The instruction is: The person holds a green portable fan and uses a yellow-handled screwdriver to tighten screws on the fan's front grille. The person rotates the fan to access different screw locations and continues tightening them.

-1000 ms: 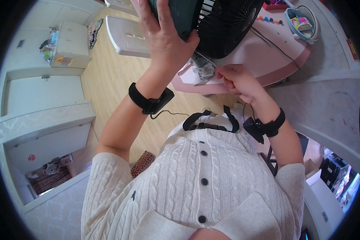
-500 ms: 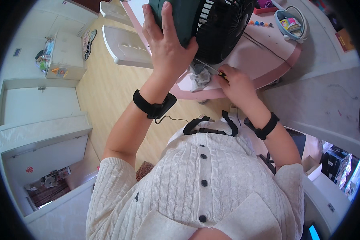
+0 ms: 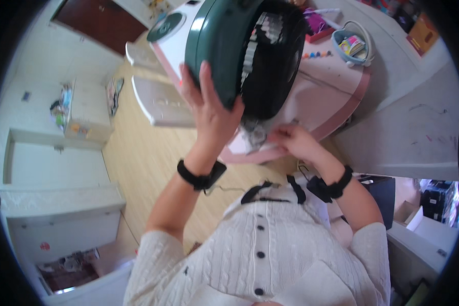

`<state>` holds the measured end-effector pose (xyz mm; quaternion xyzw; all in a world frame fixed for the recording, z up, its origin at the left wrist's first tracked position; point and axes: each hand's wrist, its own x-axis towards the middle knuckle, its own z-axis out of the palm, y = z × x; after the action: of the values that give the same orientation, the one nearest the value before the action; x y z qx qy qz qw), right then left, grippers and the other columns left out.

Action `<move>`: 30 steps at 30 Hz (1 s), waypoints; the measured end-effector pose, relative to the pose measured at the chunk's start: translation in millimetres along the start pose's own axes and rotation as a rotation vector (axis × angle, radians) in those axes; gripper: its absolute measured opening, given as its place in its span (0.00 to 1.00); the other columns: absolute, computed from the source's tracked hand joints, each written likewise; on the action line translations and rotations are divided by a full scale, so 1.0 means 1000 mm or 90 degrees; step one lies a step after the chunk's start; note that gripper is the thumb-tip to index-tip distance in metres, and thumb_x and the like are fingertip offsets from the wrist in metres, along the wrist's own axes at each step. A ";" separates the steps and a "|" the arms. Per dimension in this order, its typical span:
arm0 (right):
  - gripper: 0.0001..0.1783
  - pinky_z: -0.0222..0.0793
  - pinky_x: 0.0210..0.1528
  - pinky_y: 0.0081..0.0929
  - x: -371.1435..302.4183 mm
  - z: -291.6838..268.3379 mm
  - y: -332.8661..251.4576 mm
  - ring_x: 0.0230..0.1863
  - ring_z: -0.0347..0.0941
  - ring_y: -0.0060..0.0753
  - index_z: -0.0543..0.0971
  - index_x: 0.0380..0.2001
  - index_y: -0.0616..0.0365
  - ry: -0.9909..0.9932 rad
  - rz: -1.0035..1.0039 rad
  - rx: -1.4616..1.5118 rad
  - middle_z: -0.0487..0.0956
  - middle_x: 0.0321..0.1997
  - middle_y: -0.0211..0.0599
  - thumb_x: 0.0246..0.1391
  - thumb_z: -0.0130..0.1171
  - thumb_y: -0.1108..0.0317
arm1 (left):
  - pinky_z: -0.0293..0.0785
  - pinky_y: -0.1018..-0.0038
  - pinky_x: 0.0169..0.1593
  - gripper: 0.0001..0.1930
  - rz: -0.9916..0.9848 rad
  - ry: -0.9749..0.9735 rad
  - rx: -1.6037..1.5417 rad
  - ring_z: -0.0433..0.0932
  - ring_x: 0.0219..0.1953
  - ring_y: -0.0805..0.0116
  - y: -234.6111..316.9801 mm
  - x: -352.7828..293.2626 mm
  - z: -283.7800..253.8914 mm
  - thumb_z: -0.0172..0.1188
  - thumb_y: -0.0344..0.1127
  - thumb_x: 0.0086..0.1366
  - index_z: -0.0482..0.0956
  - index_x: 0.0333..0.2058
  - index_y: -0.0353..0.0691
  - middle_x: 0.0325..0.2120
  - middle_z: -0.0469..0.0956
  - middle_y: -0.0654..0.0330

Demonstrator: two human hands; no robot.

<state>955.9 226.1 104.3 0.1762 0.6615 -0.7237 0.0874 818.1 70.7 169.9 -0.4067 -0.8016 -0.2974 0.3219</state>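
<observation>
A dark green electric fan (image 3: 209, 48) with a black grille stands tilted at the table's edge. My left hand (image 3: 211, 115) grips the lower side of its green housing, thumb near the grille. Below the grille, a crumpled grey cloth (image 3: 253, 136) lies on the pink table. My right hand (image 3: 297, 143) is just right of the cloth, with its fingers pinched together. Blur hides what is in those fingers; the screwdriver seen earlier does not show clearly. The fan's front is turned toward the right.
The pink-edged table (image 3: 331, 109) carries a light blue basket (image 3: 367, 56) with small packets, a row of coloured beads (image 3: 317, 54) and a purple item (image 3: 316, 23) in a red tray. White chairs (image 3: 160, 102) stand at the left. A cable runs across the tabletop.
The view has shifted, so the fan and table sit lower in it. The fan's grille has turned further to the right. The yellow-and-black screwdriver in my right hand no longer shows clearly.
</observation>
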 end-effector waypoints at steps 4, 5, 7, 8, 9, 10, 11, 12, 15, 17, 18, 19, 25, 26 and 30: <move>0.11 0.60 0.25 0.16 -0.028 -0.064 -0.024 0.23 0.65 0.15 0.78 0.41 0.61 -0.050 -0.008 -0.057 0.74 0.27 0.25 0.57 0.60 0.68 | 0.52 0.50 0.68 0.52 -0.004 -0.007 -0.060 0.44 0.69 0.30 0.002 0.001 -0.006 0.72 0.30 0.46 0.49 0.67 0.37 0.67 0.40 0.32; 0.13 0.61 0.25 0.15 -0.033 -0.086 -0.030 0.24 0.66 0.14 0.77 0.44 0.61 -0.026 0.003 0.016 0.74 0.29 0.26 0.56 0.61 0.69 | 0.52 0.50 0.68 0.52 -0.003 -0.023 -0.065 0.45 0.69 0.32 0.003 0.002 -0.010 0.72 0.30 0.46 0.49 0.67 0.37 0.67 0.41 0.33; 0.16 0.64 0.28 0.14 -0.035 -0.132 -0.048 0.28 0.69 0.13 0.74 0.48 0.58 0.013 -0.079 0.087 0.75 0.34 0.28 0.56 0.60 0.71 | 0.48 0.53 0.69 0.51 -0.055 -0.055 -0.087 0.46 0.70 0.39 0.007 0.003 -0.030 0.71 0.31 0.48 0.48 0.67 0.34 0.68 0.43 0.37; 0.15 0.64 0.29 0.14 -0.030 -0.148 -0.059 0.29 0.69 0.13 0.75 0.47 0.58 0.039 -0.124 0.112 0.74 0.34 0.27 0.56 0.60 0.71 | 0.45 0.54 0.70 0.50 -0.073 -0.074 -0.054 0.47 0.70 0.41 0.008 0.003 -0.042 0.71 0.34 0.50 0.48 0.66 0.31 0.67 0.45 0.37; 0.15 0.65 0.30 0.13 -0.023 -0.167 -0.065 0.30 0.70 0.12 0.75 0.47 0.58 0.071 -0.166 0.142 0.74 0.34 0.27 0.56 0.60 0.72 | 0.43 0.55 0.70 0.48 -0.098 -0.090 -0.045 0.47 0.70 0.42 0.013 0.005 -0.048 0.69 0.36 0.54 0.47 0.66 0.30 0.67 0.46 0.38; 0.14 0.65 0.31 0.13 -0.014 -0.186 -0.071 0.31 0.70 0.12 0.75 0.46 0.58 0.104 -0.205 0.171 0.74 0.35 0.27 0.56 0.60 0.73 | 0.45 0.55 0.70 0.47 -0.109 -0.097 -0.023 0.48 0.70 0.42 0.019 0.014 -0.052 0.68 0.37 0.55 0.49 0.66 0.30 0.67 0.48 0.39; 0.14 0.66 0.32 0.13 0.001 -0.200 -0.075 0.31 0.70 0.12 0.76 0.46 0.58 0.150 -0.246 0.123 0.74 0.35 0.26 0.56 0.59 0.74 | 0.46 0.55 0.69 0.45 -0.124 -0.106 0.005 0.49 0.69 0.43 0.028 0.024 -0.057 0.67 0.37 0.56 0.50 0.66 0.31 0.67 0.50 0.40; 0.13 0.67 0.33 0.14 0.017 -0.208 -0.083 0.31 0.71 0.13 0.76 0.46 0.59 0.198 -0.286 0.073 0.75 0.35 0.26 0.56 0.59 0.74 | 0.47 0.55 0.69 0.43 -0.129 -0.124 0.030 0.51 0.69 0.43 0.036 0.039 -0.058 0.66 0.37 0.57 0.52 0.66 0.31 0.66 0.51 0.41; 0.13 0.71 0.40 0.20 0.067 -0.231 -0.093 0.34 0.76 0.21 0.77 0.45 0.61 0.277 -0.444 -0.118 0.79 0.35 0.32 0.55 0.60 0.75 | 0.54 0.55 0.67 0.38 -0.134 -0.202 0.090 0.57 0.67 0.43 0.076 0.097 -0.049 0.66 0.36 0.56 0.60 0.64 0.34 0.65 0.55 0.41; 0.14 0.72 0.42 0.23 0.090 -0.239 -0.100 0.36 0.77 0.24 0.77 0.45 0.62 0.285 -0.453 -0.169 0.81 0.35 0.36 0.54 0.60 0.76 | 0.56 0.54 0.67 0.37 -0.135 -0.284 0.129 0.56 0.67 0.41 0.102 0.132 -0.032 0.66 0.36 0.55 0.63 0.63 0.36 0.66 0.55 0.40; 0.15 0.69 0.40 0.15 0.097 -0.245 -0.103 0.36 0.74 0.16 0.77 0.47 0.63 0.263 -0.440 -0.135 0.79 0.36 0.30 0.55 0.60 0.77 | 0.56 0.53 0.67 0.37 -0.123 -0.315 0.155 0.56 0.67 0.40 0.116 0.152 -0.021 0.66 0.36 0.55 0.63 0.63 0.37 0.66 0.55 0.40; 0.14 0.69 0.39 0.16 0.106 -0.249 -0.105 0.36 0.74 0.16 0.77 0.47 0.63 0.269 -0.434 -0.150 0.79 0.36 0.31 0.55 0.60 0.76 | 0.55 0.52 0.67 0.37 -0.118 -0.340 0.176 0.55 0.68 0.39 0.126 0.163 -0.010 0.66 0.37 0.55 0.64 0.62 0.37 0.66 0.55 0.40; 0.11 0.70 0.37 0.20 0.147 -0.274 -0.103 0.32 0.76 0.20 0.79 0.42 0.62 0.222 -0.355 -0.188 0.81 0.31 0.34 0.55 0.62 0.74 | 0.54 0.49 0.67 0.38 -0.101 -0.389 0.360 0.53 0.68 0.35 0.126 0.209 0.031 0.67 0.43 0.56 0.63 0.64 0.43 0.66 0.55 0.44; 0.11 0.71 0.37 0.21 0.150 -0.278 -0.102 0.33 0.77 0.22 0.79 0.42 0.61 0.219 -0.354 -0.198 0.81 0.31 0.35 0.54 0.63 0.73 | 0.55 0.49 0.66 0.38 -0.116 -0.382 0.383 0.53 0.68 0.35 0.120 0.214 0.036 0.67 0.45 0.57 0.62 0.64 0.44 0.66 0.55 0.43; 0.11 0.73 0.40 0.25 0.164 -0.282 -0.096 0.34 0.79 0.30 0.79 0.40 0.61 0.198 -0.350 -0.215 0.82 0.32 0.39 0.53 0.64 0.72 | 0.59 0.51 0.65 0.42 -0.201 -0.325 0.405 0.56 0.67 0.37 0.113 0.209 0.049 0.67 0.53 0.57 0.59 0.66 0.45 0.66 0.55 0.43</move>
<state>810.0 532.8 114.5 0.0826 0.7999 -0.5650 -0.1848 803.4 259.0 322.6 -0.2202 -0.9595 0.0287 0.1733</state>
